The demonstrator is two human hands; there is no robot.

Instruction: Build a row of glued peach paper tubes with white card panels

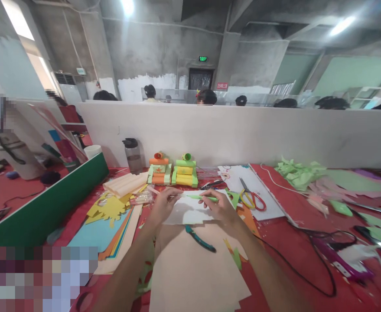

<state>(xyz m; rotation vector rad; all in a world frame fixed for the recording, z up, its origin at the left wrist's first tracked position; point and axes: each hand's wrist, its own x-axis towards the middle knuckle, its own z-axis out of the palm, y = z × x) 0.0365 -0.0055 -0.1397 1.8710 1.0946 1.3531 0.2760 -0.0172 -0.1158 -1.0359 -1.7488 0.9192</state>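
Observation:
My right hand [218,205] is closed around a slim light green pen-like stick [212,199], which points left. The stick's narrow end lies near the fingertips of my left hand [165,203], which are pinched together; something small and pale may be between them, too small to make out. Below both hands lies a white sheet [190,214]. A teal-handled tool [201,240], its head partly under that sheet, rests on larger cream paper [193,273]. Just beyond my hands stand two small paper tank models, one orange and green [159,171], the other yellow and green [185,172].
Scissors [252,197] lie on white board to the right, near a black cable [320,290] and purple power strip [343,260]. Coloured sheets [96,232] and yellow cut paper [107,208] lie left, beside a green partition [53,201]. A bottle [132,156] stands behind.

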